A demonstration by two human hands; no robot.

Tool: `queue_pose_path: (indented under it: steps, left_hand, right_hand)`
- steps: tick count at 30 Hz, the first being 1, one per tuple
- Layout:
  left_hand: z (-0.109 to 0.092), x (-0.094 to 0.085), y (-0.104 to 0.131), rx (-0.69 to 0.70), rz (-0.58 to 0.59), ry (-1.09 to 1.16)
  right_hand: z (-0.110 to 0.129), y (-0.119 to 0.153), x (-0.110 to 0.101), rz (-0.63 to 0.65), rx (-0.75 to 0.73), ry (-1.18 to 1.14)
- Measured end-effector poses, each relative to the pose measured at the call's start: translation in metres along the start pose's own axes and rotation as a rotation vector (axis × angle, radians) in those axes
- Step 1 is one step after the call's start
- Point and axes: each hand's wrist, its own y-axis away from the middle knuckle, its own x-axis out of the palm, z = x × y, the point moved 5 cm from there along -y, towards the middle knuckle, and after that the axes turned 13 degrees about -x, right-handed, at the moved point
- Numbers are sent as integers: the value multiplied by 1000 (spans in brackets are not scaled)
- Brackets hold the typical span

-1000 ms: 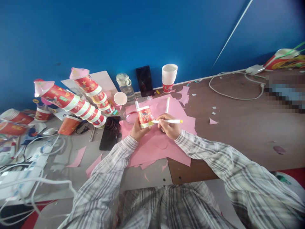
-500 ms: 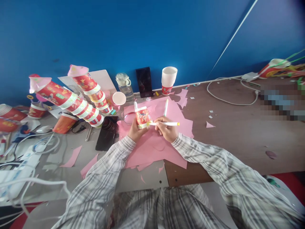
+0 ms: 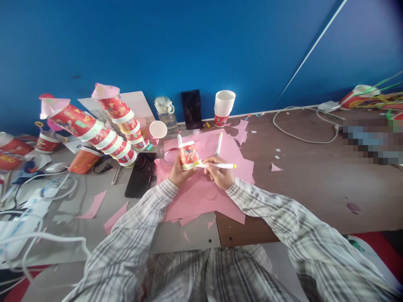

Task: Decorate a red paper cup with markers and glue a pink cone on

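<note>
In my left hand is a red paper cup with a printed pattern, its white band at the lower side toward me. My right hand closes around a white marker with a yellow end; its tip touches or nearly touches the white band, where yellow colour shows. A white cap-like piece stands up just behind the cup; I cannot tell whether the left hand holds it. Both hands are over a pink paper sheet, on which another white marker lies.
Two leaning stacks of red cups with pink paper tops are at the left. A glass bottle, upright dark phone and nested paper cups line the wall. A black phone, power strip and paper scraps lie about.
The view has shifted slightly. Both hands keep their places over the pink sheet, the marker still at the cup's white band, with only a small movement of the right hand.
</note>
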Motion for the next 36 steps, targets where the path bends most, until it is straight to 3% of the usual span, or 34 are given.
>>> queue_pose_path:
  steps: [3,7,24,36]
  left_hand:
    - [0,0,0,-4,2,2]
    - [2,-1,-1,-2,-9,1]
    - [0,0,-1,-10,19,22]
    - [-3,0,0,-11,3,-21]
  right_hand:
    - [0,0,-1,-41,18,-13]
    - [1,0,1,10,-1,13]
    - [-2,-2,-5,-19,32,16]
    - [-4,-3,-3,69,57,-29]
